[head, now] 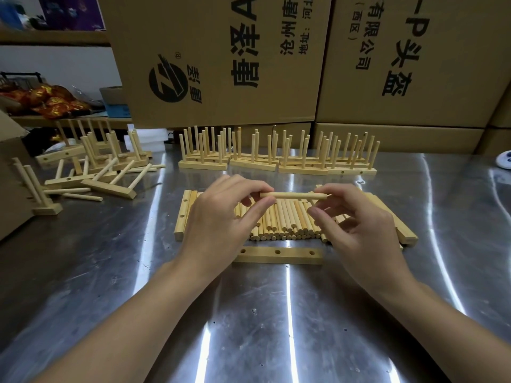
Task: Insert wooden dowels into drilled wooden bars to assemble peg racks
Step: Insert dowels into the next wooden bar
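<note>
Shiny metal worktop (83, 272) fills the near part of the view, and both arms reach out over it. Big cardboard boxes (221, 51) stand at the far edge. In front of them is a neat row of finished racks (276, 161) with their pegs standing up. On the far left lies a messy heap of racks (96, 172), some tipped over, with a few loose pegs beside them.

In the middle is a pile of dowels (284, 219) lying side by side. Spare bars (184, 214) lie on its left, and more lie on its right. Just near the pile, closer to the person, one drilled bar (278, 255) lies flat with three holes facing up. No peg is in it yet.

Above the pile, the left hand (218, 217) pinches the left end of one dowel (290, 195) between thumb and fingers. The right hand (365, 225) curls its fingertips round the right end. Its thumb sits just under, and it is hard to tell if it touches. The dowel is held flat, up in the air.

To do this step well, the person should probably turn the dowel so it stands straight up, put its tip right over one hole, and push straight down. One hand could hold the bar so it does not slide on the smooth metal. A tilted dowel might jam.
</note>
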Demonstrator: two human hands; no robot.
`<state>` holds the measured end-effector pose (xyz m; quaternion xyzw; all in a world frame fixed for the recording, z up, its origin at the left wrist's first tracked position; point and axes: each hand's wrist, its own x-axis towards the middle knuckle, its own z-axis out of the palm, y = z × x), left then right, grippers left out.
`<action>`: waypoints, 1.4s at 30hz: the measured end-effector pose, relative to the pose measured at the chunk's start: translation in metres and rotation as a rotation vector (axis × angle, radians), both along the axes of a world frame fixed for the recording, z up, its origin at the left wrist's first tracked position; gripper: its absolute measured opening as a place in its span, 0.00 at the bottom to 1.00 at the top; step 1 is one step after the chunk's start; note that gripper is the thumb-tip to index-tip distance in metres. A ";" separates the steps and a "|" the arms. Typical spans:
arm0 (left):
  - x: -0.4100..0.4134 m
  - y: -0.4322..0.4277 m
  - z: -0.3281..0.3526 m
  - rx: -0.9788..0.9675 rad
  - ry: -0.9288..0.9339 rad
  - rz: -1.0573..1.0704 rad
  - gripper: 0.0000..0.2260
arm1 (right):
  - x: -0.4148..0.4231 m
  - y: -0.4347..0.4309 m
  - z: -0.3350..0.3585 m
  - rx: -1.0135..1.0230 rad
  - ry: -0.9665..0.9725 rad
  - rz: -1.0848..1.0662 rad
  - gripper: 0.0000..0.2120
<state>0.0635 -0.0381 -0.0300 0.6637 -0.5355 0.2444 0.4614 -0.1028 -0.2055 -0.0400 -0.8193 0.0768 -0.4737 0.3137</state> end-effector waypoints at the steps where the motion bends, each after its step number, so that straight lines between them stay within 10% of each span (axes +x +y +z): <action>1: 0.001 0.000 -0.001 0.008 0.003 0.000 0.08 | 0.000 0.001 0.001 0.008 -0.009 0.007 0.12; 18: -0.006 -0.003 -0.010 0.379 -0.038 -0.067 0.12 | 0.000 0.011 0.007 0.278 -0.031 0.224 0.04; 30: -0.012 -0.003 0.004 0.129 0.416 -0.262 0.05 | -0.003 0.011 0.006 0.139 0.263 0.219 0.08; 42: 0.016 0.015 0.006 0.824 0.055 -0.017 0.21 | -0.002 0.009 0.001 0.049 0.277 0.124 0.05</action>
